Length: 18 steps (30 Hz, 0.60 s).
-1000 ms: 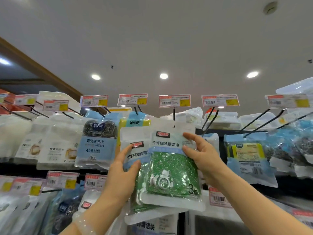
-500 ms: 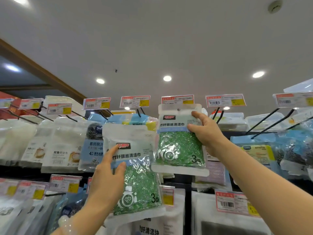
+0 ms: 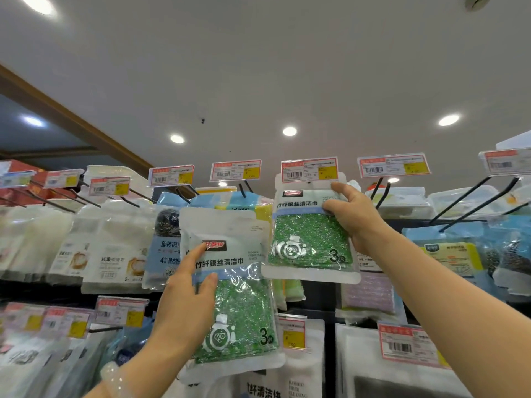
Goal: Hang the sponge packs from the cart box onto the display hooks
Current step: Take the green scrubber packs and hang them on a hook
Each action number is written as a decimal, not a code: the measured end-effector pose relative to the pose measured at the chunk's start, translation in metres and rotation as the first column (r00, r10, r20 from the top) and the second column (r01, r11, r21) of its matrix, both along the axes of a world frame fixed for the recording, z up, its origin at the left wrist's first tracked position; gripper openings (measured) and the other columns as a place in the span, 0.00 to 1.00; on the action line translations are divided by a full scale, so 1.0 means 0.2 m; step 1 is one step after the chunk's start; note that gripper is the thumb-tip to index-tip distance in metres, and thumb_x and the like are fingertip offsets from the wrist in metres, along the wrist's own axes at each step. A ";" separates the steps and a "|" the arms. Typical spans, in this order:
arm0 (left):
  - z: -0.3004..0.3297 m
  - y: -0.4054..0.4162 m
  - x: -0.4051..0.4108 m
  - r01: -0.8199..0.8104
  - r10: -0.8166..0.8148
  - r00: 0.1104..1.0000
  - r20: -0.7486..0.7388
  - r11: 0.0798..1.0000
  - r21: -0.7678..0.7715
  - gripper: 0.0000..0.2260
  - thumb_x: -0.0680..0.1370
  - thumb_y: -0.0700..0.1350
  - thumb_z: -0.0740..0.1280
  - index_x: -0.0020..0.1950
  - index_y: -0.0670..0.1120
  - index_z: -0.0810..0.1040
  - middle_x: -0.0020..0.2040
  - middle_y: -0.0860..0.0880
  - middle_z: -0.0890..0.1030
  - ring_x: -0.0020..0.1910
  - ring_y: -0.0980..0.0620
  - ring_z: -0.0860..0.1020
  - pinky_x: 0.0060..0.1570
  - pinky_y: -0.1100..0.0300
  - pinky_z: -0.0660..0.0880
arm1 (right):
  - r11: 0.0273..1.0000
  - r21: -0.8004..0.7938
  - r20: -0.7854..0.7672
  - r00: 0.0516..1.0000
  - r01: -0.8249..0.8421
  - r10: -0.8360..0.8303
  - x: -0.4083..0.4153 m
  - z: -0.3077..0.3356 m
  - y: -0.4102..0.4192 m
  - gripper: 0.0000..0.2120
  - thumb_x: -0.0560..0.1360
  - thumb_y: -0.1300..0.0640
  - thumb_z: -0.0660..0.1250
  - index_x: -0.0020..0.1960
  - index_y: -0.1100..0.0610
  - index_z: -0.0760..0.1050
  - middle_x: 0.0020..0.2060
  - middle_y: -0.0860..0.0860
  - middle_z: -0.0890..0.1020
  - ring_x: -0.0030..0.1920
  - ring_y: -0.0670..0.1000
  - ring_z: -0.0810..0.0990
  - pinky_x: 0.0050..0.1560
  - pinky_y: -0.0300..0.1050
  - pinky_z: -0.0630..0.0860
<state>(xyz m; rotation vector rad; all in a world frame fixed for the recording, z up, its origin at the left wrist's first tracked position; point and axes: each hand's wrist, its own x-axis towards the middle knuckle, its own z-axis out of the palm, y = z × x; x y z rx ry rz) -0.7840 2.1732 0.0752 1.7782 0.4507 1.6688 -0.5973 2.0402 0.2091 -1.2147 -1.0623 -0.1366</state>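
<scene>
Since half a second ago the right hand (image 3: 352, 215) has lifted its green sponge pack (image 3: 309, 228) a little higher, so the white header of the pack now touches the lower edge of the price tag (image 3: 309, 170) at the top row of the display. The fingers and thumb of this hand pinch the upper right corner of the pack. The left hand (image 3: 189, 300) has stayed low and holds a second green sponge pack (image 3: 234, 285) at its left edge, thumb on the front, in front of the lower rows; one more pack seems to lie behind it, but I cannot tell for sure.

I judge that the step in hand is hanging the right pack on the display hook under that tag. The hook itself is hidden behind the pack, and I cannot see if the small hole in the header is already on it. The next move needs the hole to meet the hook tip, then a push backward along the hook. After this the left pack waits for its turn.
</scene>
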 end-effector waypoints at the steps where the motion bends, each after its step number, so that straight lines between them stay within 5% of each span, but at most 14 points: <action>1: 0.00 0.00 0.00 0.003 -0.003 1.000 0.002 1.000 0.001 0.21 0.79 0.42 0.62 0.68 0.59 0.66 0.56 0.55 0.70 0.43 0.59 0.75 0.36 0.64 0.70 | 1.000 -0.006 -0.003 1.000 0.005 -0.005 0.00 0.01 0.01 0.28 0.73 0.67 0.61 0.71 0.53 0.63 0.54 0.57 0.75 0.46 0.56 0.78 0.56 0.59 0.78; 7: -0.02 0.03 -0.03 -0.020 0.020 1.000 0.009 1.000 -0.008 0.20 0.79 0.42 0.62 0.68 0.60 0.66 0.46 0.62 0.72 0.36 0.61 0.73 0.32 0.67 0.69 | 0.999 -0.050 -0.031 0.999 -0.008 0.007 0.00 0.02 0.03 0.30 0.72 0.67 0.59 0.73 0.52 0.61 0.58 0.58 0.74 0.46 0.55 0.79 0.49 0.52 0.81; 10: -0.03 0.06 -0.04 -0.025 0.025 1.000 0.002 1.000 -0.015 0.20 0.79 0.42 0.62 0.68 0.60 0.66 0.48 0.61 0.72 0.34 0.56 0.75 0.32 0.62 0.72 | 0.996 -0.067 -0.054 0.997 -0.055 0.051 0.01 0.01 0.04 0.30 0.72 0.69 0.59 0.72 0.52 0.61 0.45 0.54 0.74 0.35 0.51 0.78 0.28 0.42 0.77; 12: -0.04 0.08 -0.05 -0.019 0.019 1.000 0.005 1.000 -0.018 0.20 0.78 0.42 0.62 0.67 0.61 0.66 0.46 0.59 0.74 0.28 0.51 0.72 0.32 0.55 0.74 | 0.995 -0.063 -0.061 0.996 -0.071 0.067 0.02 0.02 0.04 0.28 0.72 0.69 0.58 0.68 0.50 0.64 0.43 0.53 0.72 0.30 0.49 0.77 0.23 0.39 0.73; 15: -0.05 0.09 -0.06 -0.029 0.030 1.000 0.010 0.999 -0.019 0.21 0.78 0.42 0.62 0.67 0.61 0.66 0.44 0.56 0.76 0.24 0.54 0.69 0.27 0.56 0.72 | 0.992 -0.125 -0.018 1.000 -0.015 0.012 0.06 0.01 0.06 0.28 0.72 0.68 0.59 0.71 0.54 0.62 0.57 0.57 0.72 0.36 0.49 0.76 0.31 0.42 0.73; 18: -0.06 0.08 -0.07 -0.035 0.036 0.999 0.010 0.999 -0.024 0.20 0.78 0.42 0.62 0.66 0.62 0.67 0.45 0.53 0.77 0.19 0.59 0.67 0.21 0.63 0.69 | 0.938 -0.245 0.160 0.964 0.246 -0.211 0.12 -0.04 0.09 0.31 0.74 0.66 0.61 0.74 0.51 0.57 0.71 0.56 0.65 0.49 0.53 0.76 0.38 0.43 0.75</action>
